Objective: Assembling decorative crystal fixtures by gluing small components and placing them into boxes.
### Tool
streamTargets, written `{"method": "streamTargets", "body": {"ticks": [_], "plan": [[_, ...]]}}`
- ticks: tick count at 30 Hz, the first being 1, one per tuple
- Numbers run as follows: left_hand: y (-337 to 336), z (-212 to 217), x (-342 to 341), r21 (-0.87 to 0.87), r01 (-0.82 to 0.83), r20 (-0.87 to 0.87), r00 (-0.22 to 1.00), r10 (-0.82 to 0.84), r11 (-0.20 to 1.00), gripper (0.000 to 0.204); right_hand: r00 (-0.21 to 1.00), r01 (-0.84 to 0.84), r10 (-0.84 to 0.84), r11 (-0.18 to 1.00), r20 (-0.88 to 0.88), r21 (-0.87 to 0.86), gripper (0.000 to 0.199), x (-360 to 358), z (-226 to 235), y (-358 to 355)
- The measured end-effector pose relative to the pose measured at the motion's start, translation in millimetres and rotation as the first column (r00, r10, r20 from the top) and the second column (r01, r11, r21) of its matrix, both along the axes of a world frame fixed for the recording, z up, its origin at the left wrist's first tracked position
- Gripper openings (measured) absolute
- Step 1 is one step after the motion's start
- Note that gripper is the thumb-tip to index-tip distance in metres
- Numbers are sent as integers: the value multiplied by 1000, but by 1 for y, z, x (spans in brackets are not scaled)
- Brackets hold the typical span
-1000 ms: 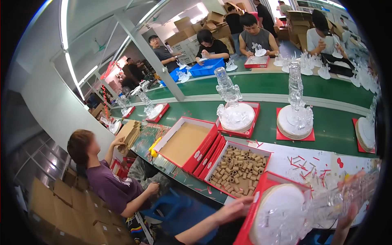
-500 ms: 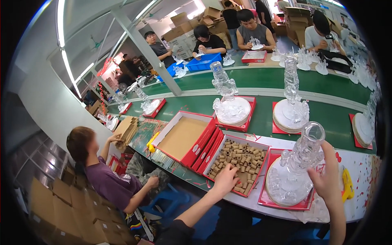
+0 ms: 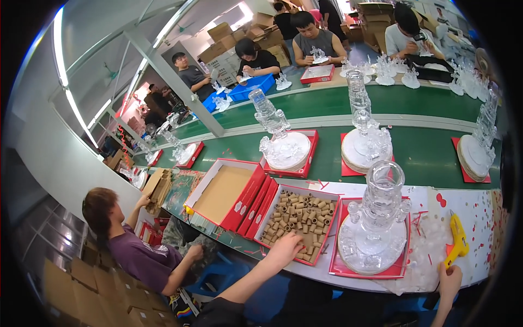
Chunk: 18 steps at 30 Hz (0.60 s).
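Reaching with the left hand into the red-and-white box of brown tubes on the desk; fingers bent, but can't see if pinching one. Touching the handle end of the yellow glue gun, at 12 o'clock, with the right hand; too small to see if gripping. From the left hand, at 3 o'clock, a clear tower; at 10 o'clock, an open red box; at 9 o'clock, a person in purple.
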State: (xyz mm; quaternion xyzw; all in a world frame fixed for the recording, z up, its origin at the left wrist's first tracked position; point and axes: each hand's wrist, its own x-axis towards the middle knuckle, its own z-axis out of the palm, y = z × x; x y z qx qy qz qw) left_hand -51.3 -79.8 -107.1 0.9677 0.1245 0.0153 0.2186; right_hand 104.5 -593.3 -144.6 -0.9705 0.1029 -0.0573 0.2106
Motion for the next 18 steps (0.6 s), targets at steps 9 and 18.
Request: {"method": "streamTargets", "body": {"ticks": [9,18], "plan": [[-11,23,3,-166,-119,104,985,138,979,26,998,-3,-11,972,60,233,32,59,-74,-48],[-47,60,-40,-738,5,244,934,259,674,27,983,-178,37,472,182,864,38,-42,-42,-23]]}}
